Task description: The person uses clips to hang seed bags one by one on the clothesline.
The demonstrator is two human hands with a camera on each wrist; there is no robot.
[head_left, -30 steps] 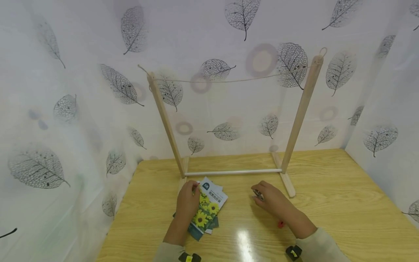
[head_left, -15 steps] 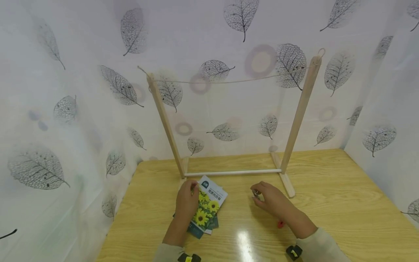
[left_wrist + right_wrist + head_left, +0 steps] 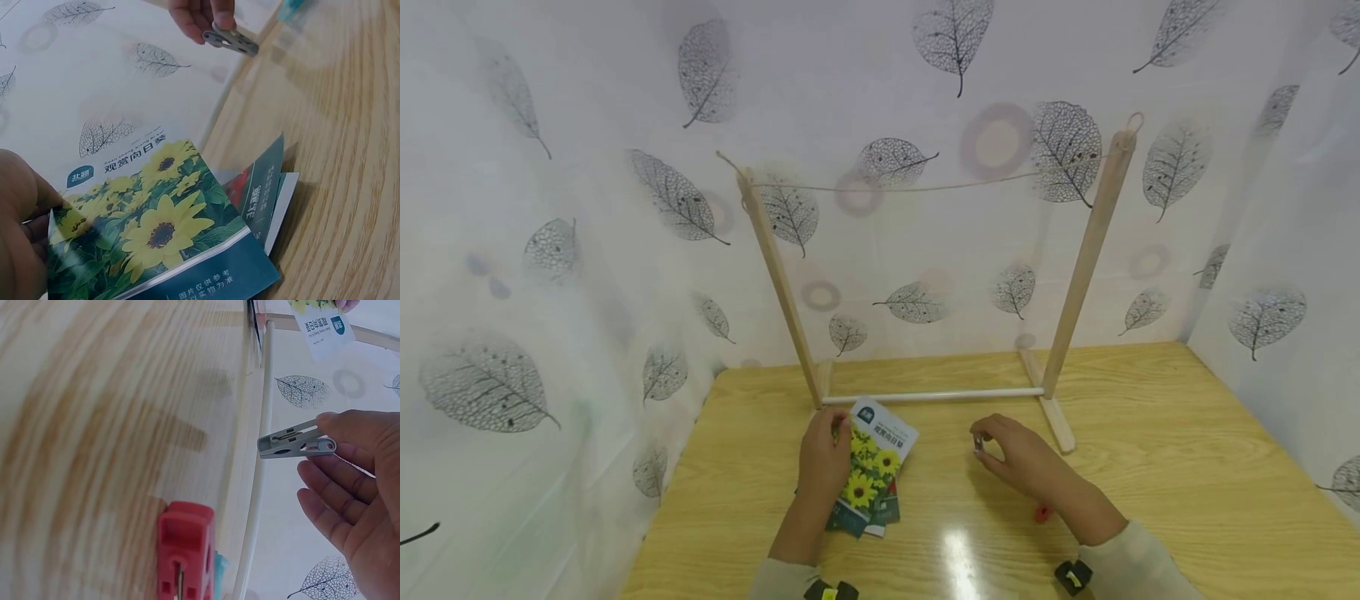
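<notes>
My left hand (image 3: pixel 825 457) pinches the upper left edge of a seed packet (image 3: pixel 159 228) printed with yellow sunflowers. The packet is raised over other packets (image 3: pixel 261 194), one dark green with a red flower, which it partly covers. Over the table to the right, my right hand (image 3: pixel 1021 457) pinches a grey clothespin (image 3: pixel 295 442) between thumb and fingers. Its far end looks closed in the right wrist view. A red clothespin (image 3: pixel 185 547) lies on the table below the right wrist, partly hidden by the forearm in the head view.
Behind both hands stands a wooden rack with a left post (image 3: pixel 781 292) and a right post (image 3: pixel 1086 275). A thin string (image 3: pixel 917 189) joins their tops and a white rod (image 3: pixel 932 395) their bases. A teal object (image 3: pixel 220 575) shows behind the red clothespin. Leaf-patterned sheeting surrounds the table.
My left hand has shifted slightly left, and the sunflower packet has moved a little up and left with it. The grey clothespin has turned within my right fingers, which moved slightly left.
</notes>
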